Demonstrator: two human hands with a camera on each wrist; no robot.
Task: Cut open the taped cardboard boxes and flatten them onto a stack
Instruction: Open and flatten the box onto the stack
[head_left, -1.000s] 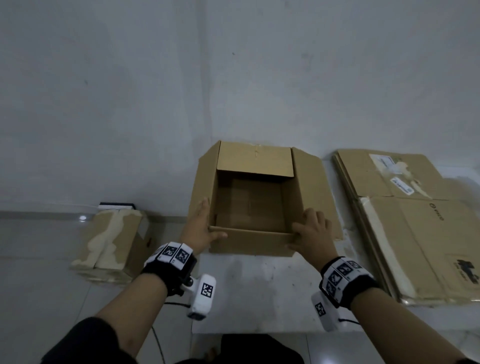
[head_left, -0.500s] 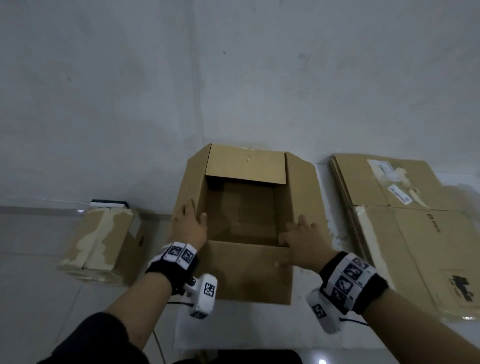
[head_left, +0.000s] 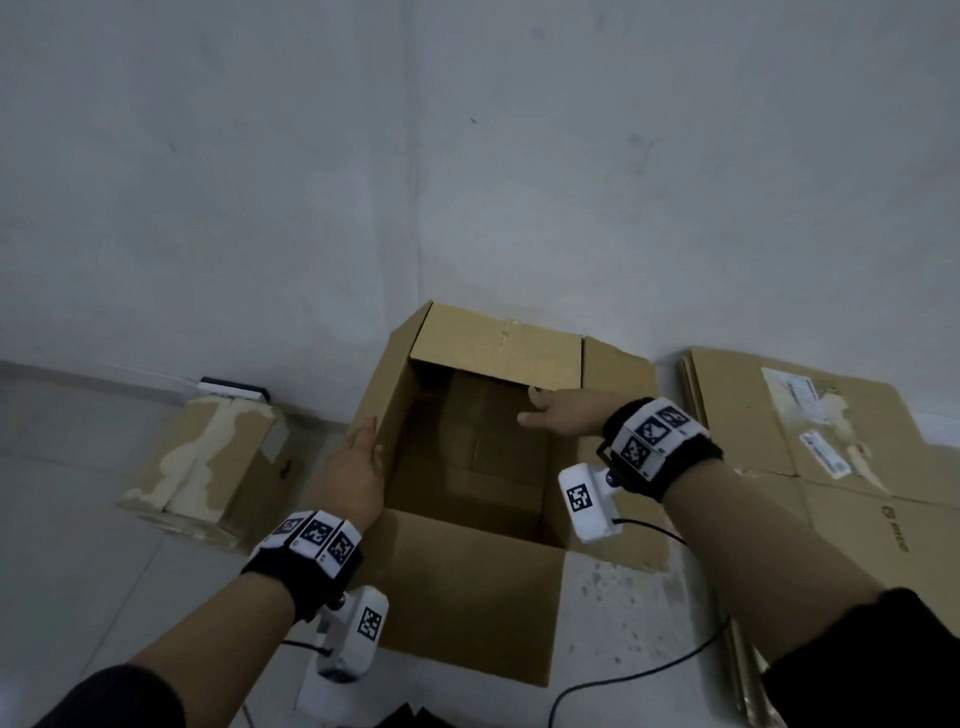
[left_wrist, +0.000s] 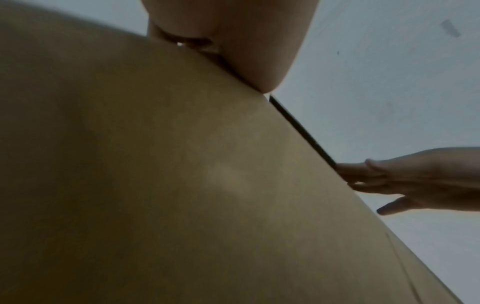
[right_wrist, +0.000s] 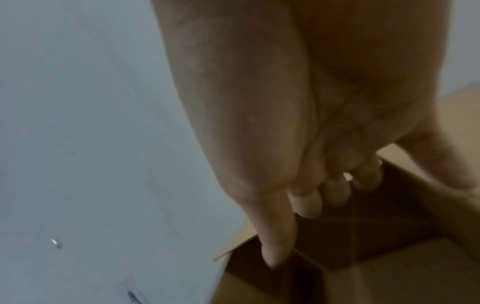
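Open box (head_left: 470, 587), mouth up, long axis running up-frame toward grey wall (head_left: 311, 182); left hand (head_left: 353, 470) flat on its left flap, right hand (head_left: 563, 413) loose-fingered, empty, over mouth; pale floor (head_left: 67, 545)

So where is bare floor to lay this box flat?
Bare floor lies between the taped box and the open box, and in front of the open box's right flap, though a cable crosses there. The right is crowded by the stack.

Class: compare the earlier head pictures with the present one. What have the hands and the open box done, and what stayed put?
The right hand left the near rim and reached across to the far flap. The left hand slid along the open box's left wall. The near flap folded down outward. The taped box and flat stack stayed.
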